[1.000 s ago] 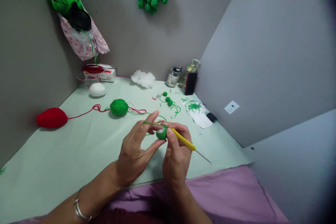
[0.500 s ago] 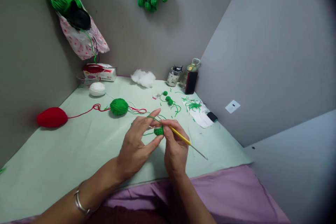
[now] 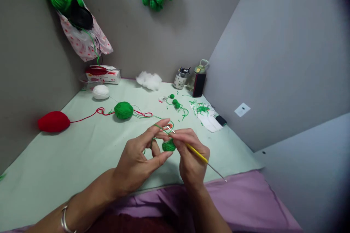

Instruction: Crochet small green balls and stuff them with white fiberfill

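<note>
My left hand [image 3: 139, 154] pinches a small green crochet piece [image 3: 168, 145] between the thumb and a finger, and green yarn runs over its raised index finger. In my right hand [image 3: 193, 156] is a crochet hook with a yellow handle [image 3: 198, 153], its metal tip up by the left index finger and its rear metal end pointing down to the right. The tip is close to the yarn above the piece; whether it has caught the strand I cannot tell. Behind the hands lies a green yarn ball [image 3: 124, 110] with strands trailing toward them.
A red yarn ball [image 3: 54, 121] and a white one [image 3: 101, 92] lie at left. White stuffing [image 3: 149, 81], a jar [image 3: 180, 78] and a phone [image 3: 199, 85] stand at the back. Small green balls [image 3: 176, 104] and yarn scraps on white paper [image 3: 209, 118] lie to the right.
Both hands have come slightly nearer to me, the right one also shifting right with the hook. The hook's tip and more of the green piece now show between the hands.
</note>
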`<state>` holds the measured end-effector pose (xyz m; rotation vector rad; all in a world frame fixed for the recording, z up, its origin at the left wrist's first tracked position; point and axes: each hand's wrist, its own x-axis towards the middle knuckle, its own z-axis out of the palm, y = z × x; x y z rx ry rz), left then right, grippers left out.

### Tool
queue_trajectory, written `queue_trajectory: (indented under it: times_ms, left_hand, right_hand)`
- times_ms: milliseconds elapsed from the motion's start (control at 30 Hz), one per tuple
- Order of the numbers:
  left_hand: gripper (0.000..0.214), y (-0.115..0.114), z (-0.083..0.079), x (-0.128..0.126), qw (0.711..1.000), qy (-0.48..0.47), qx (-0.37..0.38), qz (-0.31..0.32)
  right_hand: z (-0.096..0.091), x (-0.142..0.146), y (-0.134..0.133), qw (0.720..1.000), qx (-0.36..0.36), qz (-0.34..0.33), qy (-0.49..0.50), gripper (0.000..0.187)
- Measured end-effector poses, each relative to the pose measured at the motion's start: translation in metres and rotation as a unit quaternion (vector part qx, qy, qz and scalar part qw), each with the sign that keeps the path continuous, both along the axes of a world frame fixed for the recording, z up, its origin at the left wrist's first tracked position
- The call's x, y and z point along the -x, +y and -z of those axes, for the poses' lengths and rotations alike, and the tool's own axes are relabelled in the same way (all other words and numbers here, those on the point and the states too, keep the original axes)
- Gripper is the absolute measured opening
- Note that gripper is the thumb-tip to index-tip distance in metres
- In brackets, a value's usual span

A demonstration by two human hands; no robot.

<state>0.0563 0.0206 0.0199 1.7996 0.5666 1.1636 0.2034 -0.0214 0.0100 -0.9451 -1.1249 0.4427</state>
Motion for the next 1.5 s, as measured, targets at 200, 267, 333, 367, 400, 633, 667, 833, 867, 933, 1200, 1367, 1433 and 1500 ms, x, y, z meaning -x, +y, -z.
queue_trajectory:
  times_ms: [200,267,333,367,400,633,667,833,867,933,1200,1367,1433,1500]
  left_hand:
    - [0.059,-0.009,0.008,-0.004,0.999,-0.016,-0.034,-0.017]
    - [0.059,-0.009,0.009,-0.005,0.998,-0.028,-0.038,-0.034]
    - [0.055,-0.007,0.01,-0.006,0.998,-0.037,-0.027,-0.04]
    - [0.054,-0.006,0.01,-0.006,0.998,-0.04,-0.02,-0.044]
    - [0.053,-0.006,0.009,-0.006,0.998,-0.045,-0.015,-0.051]
    - [0.057,-0.006,0.006,-0.004,0.994,-0.035,-0.06,-0.08]
    - [0.057,-0.006,0.006,-0.004,0.994,-0.025,-0.073,-0.074]
    - [0.053,-0.01,0.016,-0.007,0.995,-0.006,-0.087,-0.052]
    - [0.052,-0.011,0.018,-0.008,0.996,-0.01,-0.065,-0.058]
    - [0.05,-0.013,0.021,-0.009,0.996,-0.025,-0.019,-0.08]
    - [0.067,-0.013,0.018,-0.005,0.992,-0.054,-0.001,-0.118]
    - [0.063,-0.009,0.01,0.001,0.994,-0.06,-0.003,-0.092]
    - [0.058,-0.007,0.007,0.003,0.996,-0.044,-0.006,-0.077]
    - [0.044,-0.006,0.007,0.005,0.998,-0.025,-0.013,-0.058]
  right_hand:
    - [0.004,0.0,0.001,1.0,0.005,0.015,0.001,0.021]
    - [0.004,0.001,0.002,1.0,0.004,0.029,0.007,0.019]
    - [0.005,0.003,0.005,0.999,-0.003,0.045,0.023,0.018]
    - [0.005,0.004,0.006,0.998,-0.006,0.05,0.031,0.017]
    - [0.005,0.006,0.006,0.998,-0.011,0.053,0.037,0.017]
    - [0.005,0.012,0.006,0.997,-0.019,0.059,0.048,0.018]
    - [0.005,0.013,0.005,0.996,-0.018,0.065,0.053,0.018]
    - [0.006,0.02,0.005,0.994,-0.018,0.091,0.052,0.02]
    - [0.006,0.021,0.006,0.994,-0.021,0.095,0.045,0.02]
    - [0.005,0.023,0.008,0.994,-0.025,0.102,0.031,0.019]
    - [0.001,0.025,0.009,0.996,-0.028,0.077,0.023,0.02]
    - [-0.002,0.017,0.002,0.999,-0.022,0.036,0.018,0.019]
    - [-0.001,0.013,-0.001,1.0,-0.009,0.023,0.017,0.019]
    - [0.001,0.01,-0.003,1.0,0.0,0.009,0.023,0.02]
